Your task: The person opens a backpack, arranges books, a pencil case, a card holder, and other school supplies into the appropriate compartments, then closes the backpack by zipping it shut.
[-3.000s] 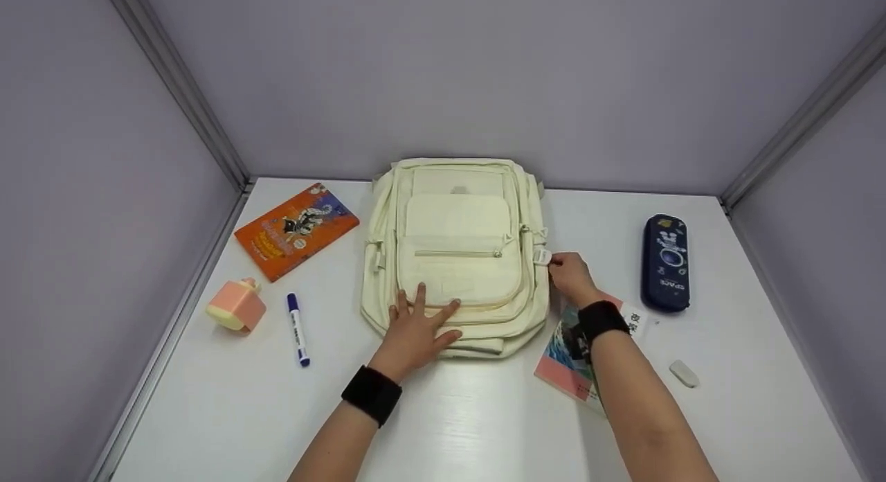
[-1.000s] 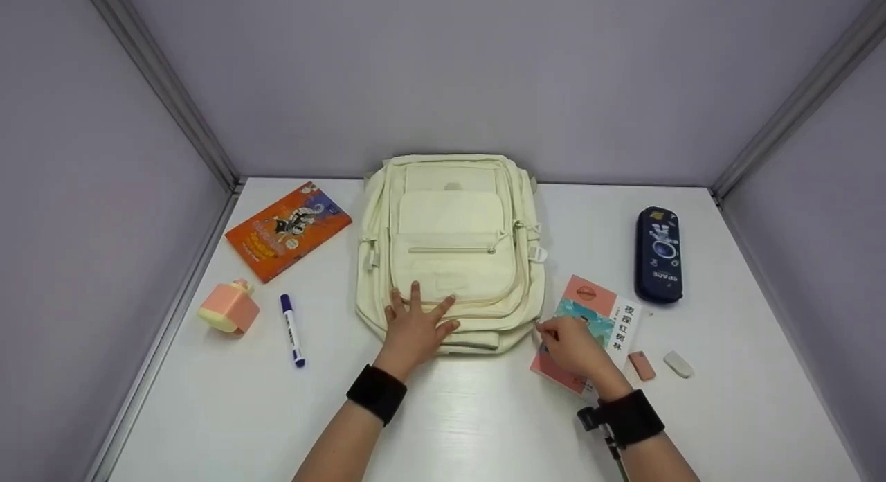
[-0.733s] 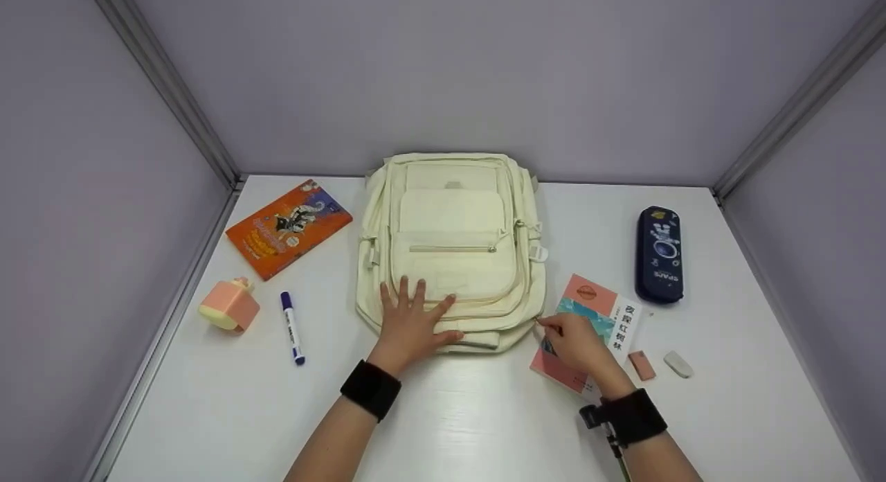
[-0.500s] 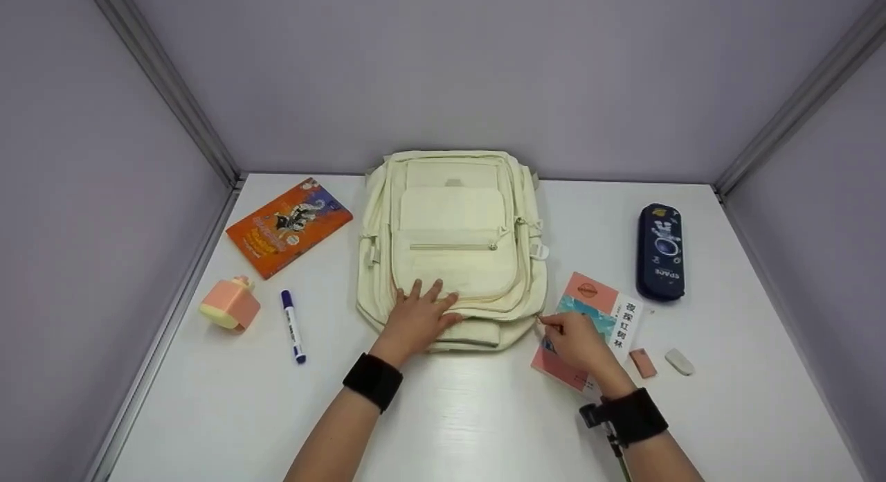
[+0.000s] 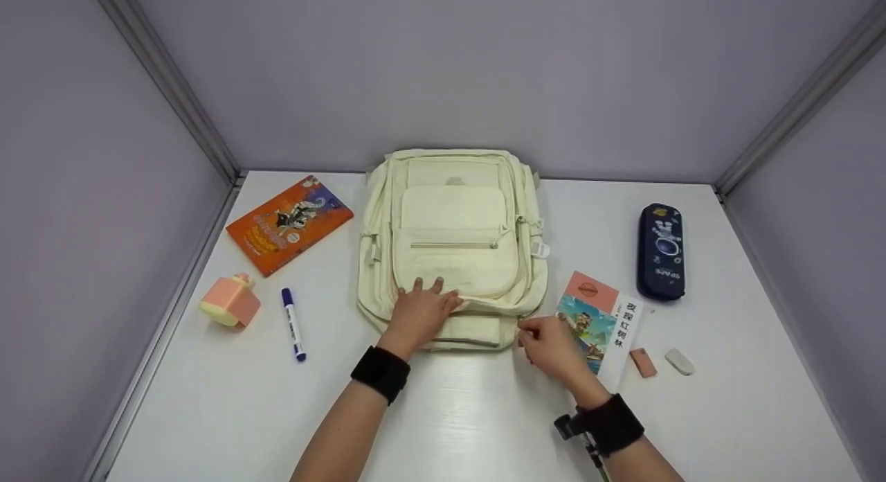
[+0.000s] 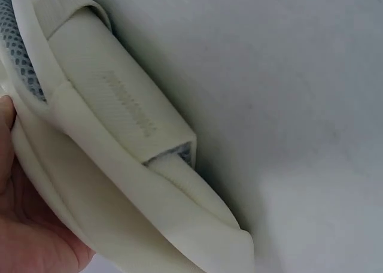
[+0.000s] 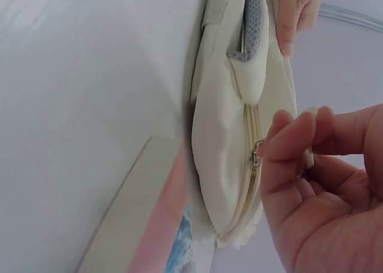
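Observation:
A cream backpack (image 5: pixel 453 208) lies flat on the white table, front pockets up and its lower end toward me. My left hand (image 5: pixel 419 317) rests on the lower front pocket, fingers spread over the fabric; the left wrist view shows part of it (image 6: pixel 30 225) against the bag's side. At the bag's lower right corner, my right hand (image 5: pixel 552 347) pinches a zipper pull with thumb and curled forefinger. In the right wrist view the metal zipper slider (image 7: pixel 256 156) shows just beside those fingers, on the zipper track (image 7: pixel 252 114). The pull itself is mostly hidden by the fingers.
A pink-and-blue book (image 5: pixel 588 323) lies beside my right hand, with a pink eraser (image 5: pixel 643 363), a white eraser (image 5: pixel 679 361) and a navy pencil case (image 5: pixel 661 252) farther right. On the left are an orange book (image 5: pixel 291 224), a pink-and-yellow bottle (image 5: pixel 232 302) and a marker (image 5: pixel 293 324).
My right hand moved from the side buckle down to the bottom right corner, then slightly left along the bottom edge. The left hand shifted slightly, still on the bag; the lower pocket edge now bulges up.

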A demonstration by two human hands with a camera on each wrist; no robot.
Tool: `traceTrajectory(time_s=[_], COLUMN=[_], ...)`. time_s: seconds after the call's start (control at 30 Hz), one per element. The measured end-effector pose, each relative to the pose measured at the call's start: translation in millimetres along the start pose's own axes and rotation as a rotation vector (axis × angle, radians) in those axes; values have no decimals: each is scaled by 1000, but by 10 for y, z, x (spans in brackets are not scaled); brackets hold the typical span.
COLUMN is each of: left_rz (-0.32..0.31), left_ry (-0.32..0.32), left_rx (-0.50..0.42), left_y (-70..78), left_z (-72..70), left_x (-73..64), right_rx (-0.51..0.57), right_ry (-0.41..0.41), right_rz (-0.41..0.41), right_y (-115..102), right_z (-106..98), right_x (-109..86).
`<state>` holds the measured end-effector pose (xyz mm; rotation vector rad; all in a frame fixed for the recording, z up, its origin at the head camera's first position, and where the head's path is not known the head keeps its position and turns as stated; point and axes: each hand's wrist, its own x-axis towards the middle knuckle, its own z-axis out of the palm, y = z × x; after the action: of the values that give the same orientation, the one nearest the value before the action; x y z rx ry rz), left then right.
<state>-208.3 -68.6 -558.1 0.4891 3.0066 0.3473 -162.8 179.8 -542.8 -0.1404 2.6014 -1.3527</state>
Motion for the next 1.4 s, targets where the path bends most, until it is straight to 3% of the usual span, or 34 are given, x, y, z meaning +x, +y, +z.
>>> traceTrajectory(time_s=[0.2, 0.47, 0.6, 0.77, 0.9, 1.03, 1.4], left_rz=[-4, -11, -26, -32, 6, 30, 6], left_ry=[-1, -1, -40, -113, -141, -133, -78], left_rx=[0, 3, -11, -17, 28, 42, -10], left_y=[3, 13, 23, 28, 25, 21, 43], left_z=[6, 5, -28, -82, -88, -70, -36], left_x=[8, 17, 17, 7, -1, -20, -5], right_rx=[-3, 25, 24, 139, 272, 313, 331], right_ry=[18, 15, 7, -19, -78, -103, -134], right_rz=[-111, -139, -165, -131, -94, -92, -89], right_y=[-83, -115, -118, -109, -112, -167, -314], right_z=[135, 256, 297, 298, 283, 318, 517], right_x=[-25, 5, 28, 22, -15, -57, -34])
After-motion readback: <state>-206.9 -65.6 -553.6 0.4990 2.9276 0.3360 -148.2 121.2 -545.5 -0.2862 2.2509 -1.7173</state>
